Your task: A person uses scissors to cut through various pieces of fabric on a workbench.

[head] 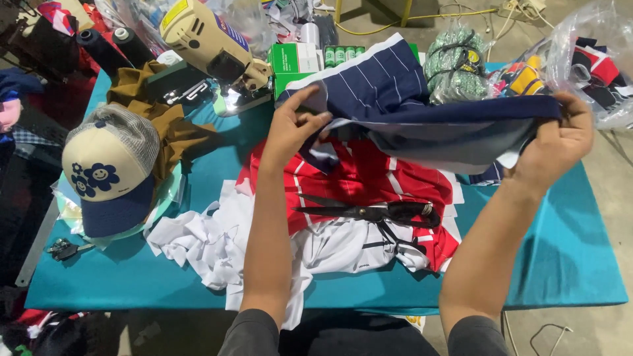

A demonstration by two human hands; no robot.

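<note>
Gripping navy pinstriped fabric point(402, 109) at both ends, held stretched above teal table point(567, 257). Left hand point(290, 128) closed on near-left edge of cloth, thumb under, fingers curled over fold, index pointing up-right. Right hand point(557, 142) pinched shut on right end, fingers wrapped over top edge, thumb below. Cloth sagging slightly between hands, white-lined underside showing beneath.

Directly under: red striped fabric point(359, 178) lying flat, w/ black shears point(379, 212) resting on top, blades pointing left, handles right. Below that, white cloth pieces point(211, 240) heaped and crumpled, spilling toward front table edge.

Left of left hand: cream electric cutting machine point(208, 39) standing at back, brown fabric point(161, 115) bunched beside it. Farther left, cream-and-navy cap point(109, 168) w/ flower smiley patches, sitting on clear plastic. Small dark clip-like tool point(62, 249) near table's left corner, prob. thread snips, too small to tell.

Behind navy cloth: green boxes point(297, 62), then tied green bundle point(455, 62). Right rear: clear plastic bag point(593, 46) stuffed w/ red, navy and yellow pieces, just beside right hand. Two black thread cones point(109, 46) at far back left.
</note>
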